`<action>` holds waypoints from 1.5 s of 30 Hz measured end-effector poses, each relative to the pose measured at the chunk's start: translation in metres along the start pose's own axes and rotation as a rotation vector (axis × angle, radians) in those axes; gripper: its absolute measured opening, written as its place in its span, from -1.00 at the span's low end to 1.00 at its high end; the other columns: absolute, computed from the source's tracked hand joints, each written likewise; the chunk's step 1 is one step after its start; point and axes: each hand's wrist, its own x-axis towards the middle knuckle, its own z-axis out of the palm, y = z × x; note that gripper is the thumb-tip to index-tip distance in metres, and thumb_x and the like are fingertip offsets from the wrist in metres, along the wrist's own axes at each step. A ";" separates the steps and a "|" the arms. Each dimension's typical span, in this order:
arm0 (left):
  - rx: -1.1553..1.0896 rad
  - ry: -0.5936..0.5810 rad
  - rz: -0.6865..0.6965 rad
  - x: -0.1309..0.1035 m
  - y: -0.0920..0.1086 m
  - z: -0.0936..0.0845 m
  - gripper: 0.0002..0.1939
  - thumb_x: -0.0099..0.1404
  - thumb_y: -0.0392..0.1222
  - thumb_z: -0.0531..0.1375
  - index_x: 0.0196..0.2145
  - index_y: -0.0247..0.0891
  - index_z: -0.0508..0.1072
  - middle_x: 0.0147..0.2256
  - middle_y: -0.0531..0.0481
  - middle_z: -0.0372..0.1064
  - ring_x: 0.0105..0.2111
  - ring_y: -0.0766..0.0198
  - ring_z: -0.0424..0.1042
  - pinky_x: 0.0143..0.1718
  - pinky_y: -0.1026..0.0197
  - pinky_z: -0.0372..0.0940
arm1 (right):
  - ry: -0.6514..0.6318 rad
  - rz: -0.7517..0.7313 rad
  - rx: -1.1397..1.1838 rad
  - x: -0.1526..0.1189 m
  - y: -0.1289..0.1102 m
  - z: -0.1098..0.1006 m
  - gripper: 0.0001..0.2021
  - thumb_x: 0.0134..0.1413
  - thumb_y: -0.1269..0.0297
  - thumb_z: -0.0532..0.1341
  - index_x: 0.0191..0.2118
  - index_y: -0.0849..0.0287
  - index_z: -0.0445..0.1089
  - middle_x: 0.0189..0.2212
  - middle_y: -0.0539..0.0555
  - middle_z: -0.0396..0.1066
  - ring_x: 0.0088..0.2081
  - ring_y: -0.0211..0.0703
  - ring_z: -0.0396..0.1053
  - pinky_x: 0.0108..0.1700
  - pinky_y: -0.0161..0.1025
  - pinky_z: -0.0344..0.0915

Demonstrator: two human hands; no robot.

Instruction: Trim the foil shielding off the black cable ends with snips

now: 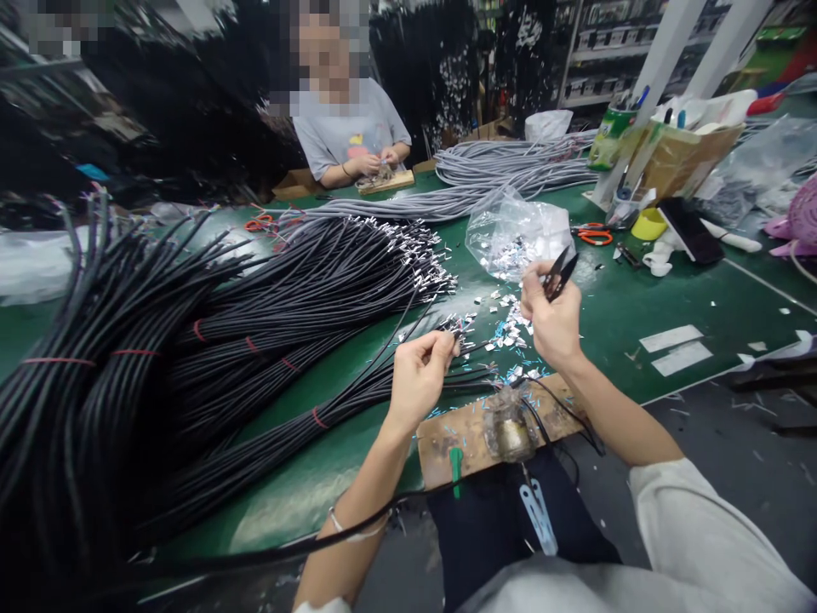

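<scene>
My left hand (pixel 421 375) is closed, thumb and fingers pinching the end of a black cable; stripped wire ends (pixel 454 323) lie just behind the fingertips. My right hand (pixel 552 315) is wrapped round black thread snips (pixel 562 272), their blades pointing up and away from me, apart from the cable. Below and left of my hands stretches a bundle of black cables (pixel 274 451) tied with a red band. White and blue wire scraps (pixel 511 328) are scattered between the two hands.
Large tied bundles of black cables (pixel 255 332) fill the left. A plastic bag (pixel 520 230) of scraps, orange-handled scissors (pixel 593 234) and a phone (pixel 689 230) lie beyond. In front stands a metal pot (pixel 511 434) on a wooden board (pixel 440 443). A person (pixel 351 136) works opposite.
</scene>
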 end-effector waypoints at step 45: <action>0.148 0.233 0.281 -0.006 0.005 0.003 -0.88 0.18 -0.17 0.24 -0.39 -0.26 0.53 -0.46 0.01 0.41 -0.46 0.36 0.35 -0.46 0.33 0.23 | -0.402 -0.279 -0.217 -0.017 -0.018 0.004 -0.93 -0.09 0.43 0.25 -0.46 0.19 0.50 -0.58 -0.03 0.38 -0.57 -0.36 0.22 -0.53 -0.33 0.15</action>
